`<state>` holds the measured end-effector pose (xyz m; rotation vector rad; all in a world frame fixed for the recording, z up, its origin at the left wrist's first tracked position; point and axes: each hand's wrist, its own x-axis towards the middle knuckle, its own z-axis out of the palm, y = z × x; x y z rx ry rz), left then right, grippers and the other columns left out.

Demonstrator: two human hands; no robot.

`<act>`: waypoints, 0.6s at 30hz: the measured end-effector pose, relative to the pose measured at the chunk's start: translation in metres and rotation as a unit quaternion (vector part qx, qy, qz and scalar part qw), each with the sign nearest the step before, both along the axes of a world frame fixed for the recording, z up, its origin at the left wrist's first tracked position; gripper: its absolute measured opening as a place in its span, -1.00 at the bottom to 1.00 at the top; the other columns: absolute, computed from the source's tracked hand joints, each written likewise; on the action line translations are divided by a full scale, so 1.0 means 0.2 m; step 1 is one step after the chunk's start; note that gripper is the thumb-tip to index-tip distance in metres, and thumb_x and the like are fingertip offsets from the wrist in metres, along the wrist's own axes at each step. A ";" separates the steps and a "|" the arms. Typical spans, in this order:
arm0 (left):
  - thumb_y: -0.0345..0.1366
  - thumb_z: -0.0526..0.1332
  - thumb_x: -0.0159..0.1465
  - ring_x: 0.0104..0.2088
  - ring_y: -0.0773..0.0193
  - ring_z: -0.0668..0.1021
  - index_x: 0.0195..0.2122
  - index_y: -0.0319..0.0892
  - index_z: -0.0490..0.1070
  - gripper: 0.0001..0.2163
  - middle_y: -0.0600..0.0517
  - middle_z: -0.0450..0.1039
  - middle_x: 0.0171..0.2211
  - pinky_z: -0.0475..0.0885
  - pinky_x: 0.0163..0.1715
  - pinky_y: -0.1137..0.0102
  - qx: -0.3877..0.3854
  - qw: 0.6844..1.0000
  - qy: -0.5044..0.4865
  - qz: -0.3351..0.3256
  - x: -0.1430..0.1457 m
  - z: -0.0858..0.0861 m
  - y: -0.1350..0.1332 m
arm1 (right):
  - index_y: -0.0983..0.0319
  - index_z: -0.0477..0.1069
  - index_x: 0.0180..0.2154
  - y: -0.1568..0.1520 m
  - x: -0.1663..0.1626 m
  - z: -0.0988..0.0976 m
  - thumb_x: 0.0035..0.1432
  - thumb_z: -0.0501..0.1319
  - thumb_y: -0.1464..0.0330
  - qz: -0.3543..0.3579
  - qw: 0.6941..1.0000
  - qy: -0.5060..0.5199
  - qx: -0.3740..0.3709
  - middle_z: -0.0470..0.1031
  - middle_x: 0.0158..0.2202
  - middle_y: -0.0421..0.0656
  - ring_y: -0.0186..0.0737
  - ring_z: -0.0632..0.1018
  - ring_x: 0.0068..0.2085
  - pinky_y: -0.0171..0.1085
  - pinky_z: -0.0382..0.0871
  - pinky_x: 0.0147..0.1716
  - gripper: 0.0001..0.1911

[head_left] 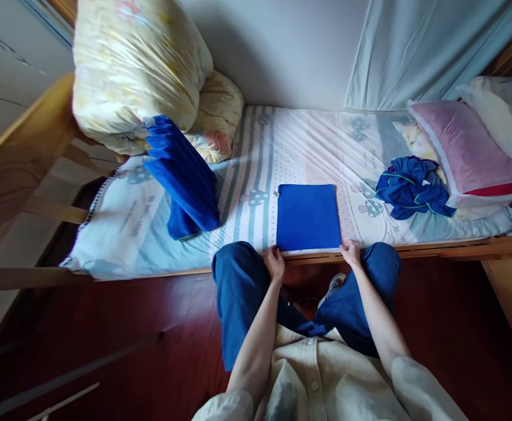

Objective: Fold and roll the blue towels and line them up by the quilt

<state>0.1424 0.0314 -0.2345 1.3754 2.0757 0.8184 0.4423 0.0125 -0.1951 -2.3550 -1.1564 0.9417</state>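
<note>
A flat blue cloth (308, 216), squared off and with a small tag at its far left corner, lies on the bed near the front edge. My left hand (274, 263) pinches its near left corner. At the near right corner, the fingers of my right hand (351, 254) close on the cloth's edge. To the left, a stack of folded blue cloths (183, 175) leans over on the sheet. A crumpled heap of blue cloth (414, 187) with green edging lies to the right.
The bed (308, 137) has a patterned sheet and a wooden front rail. Bundled yellow bedding (137, 70) stands at the left end, beside a wooden headboard (28, 158). A pink pillow (479, 149) lies on the right. A pale curtain (418, 52) hangs behind.
</note>
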 end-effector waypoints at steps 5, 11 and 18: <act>-0.25 0.05 0.35 0.00 -0.09 0.58 -0.15 -0.28 0.52 -0.71 -0.29 0.54 -0.17 0.47 0.09 0.05 -0.066 0.997 -0.018 0.024 -0.01 0.05 0.04 | 0.29 0.47 0.03 0.03 -0.05 0.05 0.33 0.26 0.25 -0.109 0.975 0.194 -0.031 0.67 -0.34 -0.06 -0.27 0.65 -0.51 -0.39 0.55 -0.48 -0.68; -0.28 0.10 0.32 -0.11 -0.07 0.64 -0.25 -0.23 0.51 -0.78 -0.21 0.59 -0.27 0.50 0.02 0.09 -0.094 0.995 -0.034 0.005 -0.04 0.06 0.07 | 0.30 0.45 0.00 0.06 -0.06 0.07 0.37 0.23 0.27 -0.129 0.966 0.221 -0.023 0.68 -0.36 -0.05 -0.29 0.65 -0.53 -0.44 0.54 -0.53 -0.73; -0.26 0.13 0.31 -0.05 -0.13 0.64 -0.34 -0.21 0.51 -0.80 -0.26 0.62 -0.22 0.49 0.02 0.12 -0.114 0.992 -0.048 -0.022 -0.10 0.07 0.08 | 0.35 0.50 -0.17 0.05 -0.05 0.06 0.29 0.32 0.25 -0.132 0.964 0.227 -0.034 0.67 -0.43 -0.01 -0.30 0.64 -0.57 -0.50 0.44 -0.62 -0.75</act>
